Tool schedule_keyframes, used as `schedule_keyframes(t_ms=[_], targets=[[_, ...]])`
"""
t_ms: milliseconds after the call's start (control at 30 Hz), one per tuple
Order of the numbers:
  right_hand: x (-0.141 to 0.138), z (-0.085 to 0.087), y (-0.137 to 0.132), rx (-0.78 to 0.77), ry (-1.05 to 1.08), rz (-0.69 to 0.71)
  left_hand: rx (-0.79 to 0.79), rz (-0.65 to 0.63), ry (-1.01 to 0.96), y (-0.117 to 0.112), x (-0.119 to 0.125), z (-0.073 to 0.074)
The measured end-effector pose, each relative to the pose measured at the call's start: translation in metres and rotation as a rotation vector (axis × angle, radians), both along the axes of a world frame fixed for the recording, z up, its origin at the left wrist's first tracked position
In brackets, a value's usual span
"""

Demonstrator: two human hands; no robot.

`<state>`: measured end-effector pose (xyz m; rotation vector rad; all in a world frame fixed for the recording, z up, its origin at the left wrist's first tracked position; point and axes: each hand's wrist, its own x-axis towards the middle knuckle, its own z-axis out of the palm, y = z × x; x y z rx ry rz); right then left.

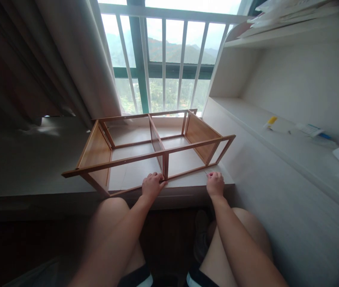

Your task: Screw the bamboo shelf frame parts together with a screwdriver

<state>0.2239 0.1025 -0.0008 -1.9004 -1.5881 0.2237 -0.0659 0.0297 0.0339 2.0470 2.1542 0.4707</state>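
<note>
A brown wooden shelf frame (127,158) lies on its side on the pale window ledge, with solid panels at both ends and one in the middle. My left hand (152,185) is curled around its near lower rail, close to the foot of the middle post. To the right, just in front of the frame's near edge, my right hand (215,183) is closed in a pinch. A thin, light sliver pokes out from its fingertips toward the left; its kind is too small to tell.
White railings (164,63) and a window stand behind the frame. A grey curtain (76,59) hangs at left. On the right, a built-in shelf (247,115) bears a yellow-capped item (271,122) and a small packet (311,130). My knees are below the ledge.
</note>
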Motion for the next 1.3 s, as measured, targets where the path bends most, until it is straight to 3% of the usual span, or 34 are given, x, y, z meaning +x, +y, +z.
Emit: schedule_keyframes(t_ms=[133, 267, 500, 800, 967, 1300], targets=[[-0.002, 0.004, -0.014, 0.031, 0.15, 0.038, -0.006, -0.002, 0.014, -0.007, 0.001, 0.002], [-0.014, 0.007, -0.046, 0.039, 0.453, 0.156, -0.025, 0.015, 0.021, -0.011, 0.002, 0.005], [-0.05, -0.005, -0.104, -0.184, 0.917, 0.367, -0.029, 0.011, -0.007, -0.006, -0.001, 0.005], [-0.096, -0.02, -0.105, -0.436, 1.116, 0.475, -0.131, 0.023, -0.05, 0.009, -0.01, 0.011], [-0.11, -0.022, -0.1, -0.5, 1.072, 0.507, -0.145, -0.039, -0.077, 0.014, -0.016, 0.006], [-0.115, -0.018, -0.09, -0.409, 0.586, 0.667, -0.119, -0.113, -0.318, 0.027, -0.029, 0.009]])
